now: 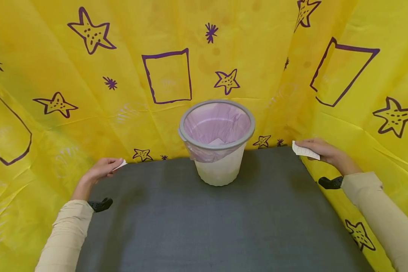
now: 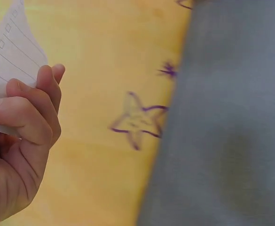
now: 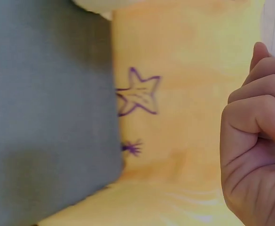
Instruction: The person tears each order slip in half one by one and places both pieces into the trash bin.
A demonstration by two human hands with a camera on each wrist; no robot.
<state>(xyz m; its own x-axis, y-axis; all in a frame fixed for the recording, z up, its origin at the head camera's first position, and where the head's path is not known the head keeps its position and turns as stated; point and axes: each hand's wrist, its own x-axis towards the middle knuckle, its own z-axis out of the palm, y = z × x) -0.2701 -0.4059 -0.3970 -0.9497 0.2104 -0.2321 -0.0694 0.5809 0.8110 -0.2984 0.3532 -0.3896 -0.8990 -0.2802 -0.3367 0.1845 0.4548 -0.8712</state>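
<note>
My left hand (image 1: pixel 103 169) pinches a piece of paper (image 2: pixel 17 52) between thumb and fingers; in the left wrist view it is white, with ruled lines and a row of small checkboxes. Out to the other side, my right hand (image 1: pixel 321 149) holds a second piece of lined white paper (image 1: pixel 306 151), of which only a corner shows in the right wrist view. Between the hands, well apart from both, stands a white trash bin (image 1: pixel 219 170) with a grey rim and a pinkish plastic liner (image 1: pixel 221 122). A white scrap of paper (image 1: pixel 217 142) shows inside it.
The bin stands upright near the far edge of a dark grey tabletop (image 1: pixel 210 226). Yellow cloth (image 1: pixel 170 128) printed with purple stars and outlines hangs behind and on both sides. A black device (image 1: pixel 101 204) sits at the left wrist, another (image 1: pixel 330 183) at the right.
</note>
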